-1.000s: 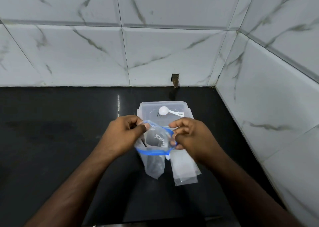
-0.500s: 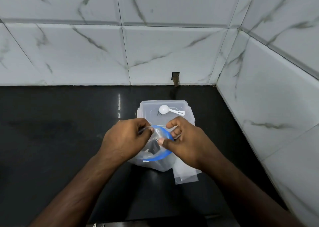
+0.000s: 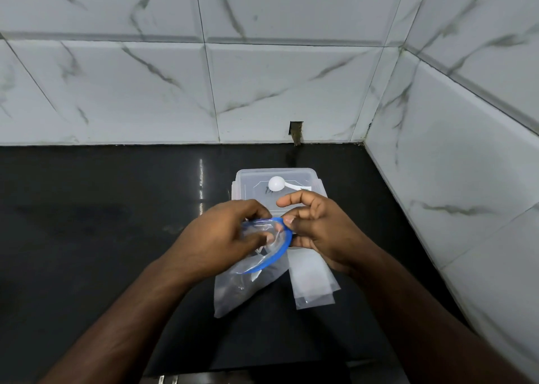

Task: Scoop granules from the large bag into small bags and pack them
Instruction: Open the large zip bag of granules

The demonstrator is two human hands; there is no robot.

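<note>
In the middle of the frame the bag with the blue zip rim (image 3: 256, 255) has sunk onto the black counter (image 3: 102, 237), its mouth now wider, the left hand (image 3: 221, 237) pinching the rim and the right hand (image 3: 318, 232) holding the other edge with its upper fingers loose, so scooping seems near.

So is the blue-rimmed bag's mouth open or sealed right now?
Open: the blue-rimmed bag's zip strip curves into a loop, pulled apart between the left hand and right hand.

Arms: two forearms, bare from the frame's bottom edge to the wrists, with no sleeve in view.
Left hand (image 3: 221, 237): bare (no ring or glove).
Right hand (image 3: 323, 229): bare, short trimmed nails.
Wrists: plain, nothing worn.
</note>
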